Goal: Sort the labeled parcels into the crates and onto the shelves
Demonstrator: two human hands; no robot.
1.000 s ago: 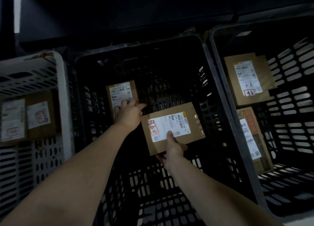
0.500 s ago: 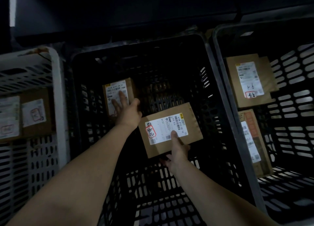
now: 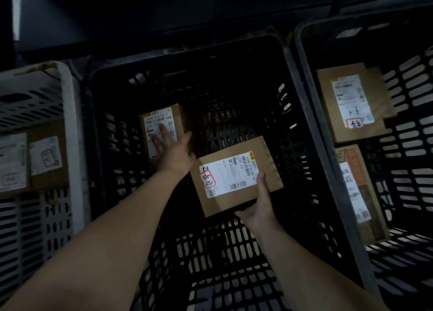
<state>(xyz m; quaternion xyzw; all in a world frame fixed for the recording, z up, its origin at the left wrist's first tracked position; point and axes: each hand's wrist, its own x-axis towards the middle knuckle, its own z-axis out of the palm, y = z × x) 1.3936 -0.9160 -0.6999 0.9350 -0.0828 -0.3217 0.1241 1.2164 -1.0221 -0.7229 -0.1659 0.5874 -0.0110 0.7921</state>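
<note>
Left hand (image 3: 173,151): fingers (image 3: 161,132) straight and slightly spread, flat on the small parcel's (image 3: 164,121) label. It only presses, with no hold.
Small parcel: toward the far-left corner of the black crate (image 3: 302,114). Leaning or lying flat, cannot tell in this dim light.
Right hand (image 3: 260,207): thumb on top, fingers curled under the near edge, pinching the large parcel (image 3: 236,177).
Large parcel: held tilted over the crate's middle, just right of the left hand.
Risk, grip: a wide box pinched at one edge only could droop, slip and land label-down.
Risk, left side: a flat-palm push could topple the small parcel, or the large parcel could come down on that hand.
Risk, sorting: the labels are hard to read here. The white crate (image 3: 68,114) and right-hand crate (image 3: 328,146) adjoin, so a parcel could go in the wrong one.
</note>
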